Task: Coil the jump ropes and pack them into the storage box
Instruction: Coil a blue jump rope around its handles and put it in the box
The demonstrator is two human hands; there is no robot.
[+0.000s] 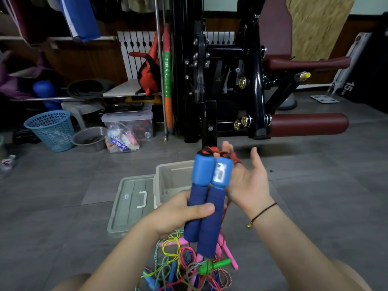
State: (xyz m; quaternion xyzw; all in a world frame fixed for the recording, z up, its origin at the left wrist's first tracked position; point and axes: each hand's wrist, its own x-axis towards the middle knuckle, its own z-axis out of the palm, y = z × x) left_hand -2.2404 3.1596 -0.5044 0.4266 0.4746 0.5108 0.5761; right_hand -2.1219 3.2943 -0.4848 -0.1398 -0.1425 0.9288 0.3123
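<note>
Pair of rope handles (206,198) at frame centre, left hand (178,215) around their lower half, right hand (245,181) just right, storage box (174,177) behind them on the floor, lid (132,204) left of it, tangle of ropes (184,265) bottom centre, basket (51,131) mid-left.

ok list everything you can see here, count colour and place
blue foam-handled jump rope: one, blue handles, red cord, held above the box
grey-green plastic storage box: one, open, on the floor behind the hands
grey-green box lid: one, white handle, floor left of the box
tangled jump ropes: several, pink, green, yellow, blue, red, floor pile below the hands
blue perforated plastic basket: one, floor far left
clear plastic lidded bin: one, floor by the wall
black gym machine: one, maroon pads, behind the box
black cord bracelet: one, right wrist
left grip: one, bare hand, holds both handles
right grip: one, bare hand, open palm up, red cord at its fingers
</note>
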